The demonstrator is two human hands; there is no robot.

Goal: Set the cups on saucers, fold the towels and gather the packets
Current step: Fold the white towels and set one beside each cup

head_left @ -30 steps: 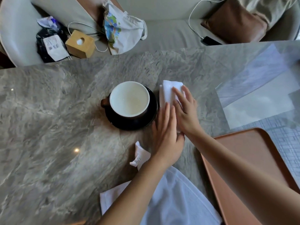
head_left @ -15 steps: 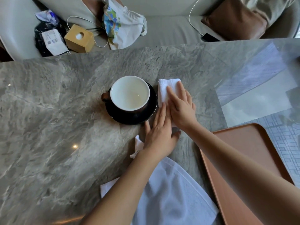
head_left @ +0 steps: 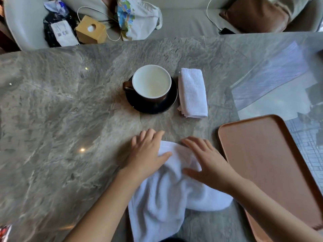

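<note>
left hand [head_left: 146, 154] and right hand [head_left: 208, 163] lie flat, fingers spread, on the rumpled towel [head_left: 166, 198], whose bunching could leave a crooked fold if not smoothed.

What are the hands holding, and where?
Nothing is gripped. The left hand and the right hand rest flat on the far end of the loose white towel.

On my feed the table [head_left: 61, 119] is grey marble with pale veining. The cup [head_left: 151, 82] is white inside, dark brown outside, on a black saucer [head_left: 152, 107]. I see the folded towel [head_left: 193, 93] to its right and the loose towel [head_left: 166, 194] nearer, both white. The tray [head_left: 272, 163] at right is terracotta brown.
</note>
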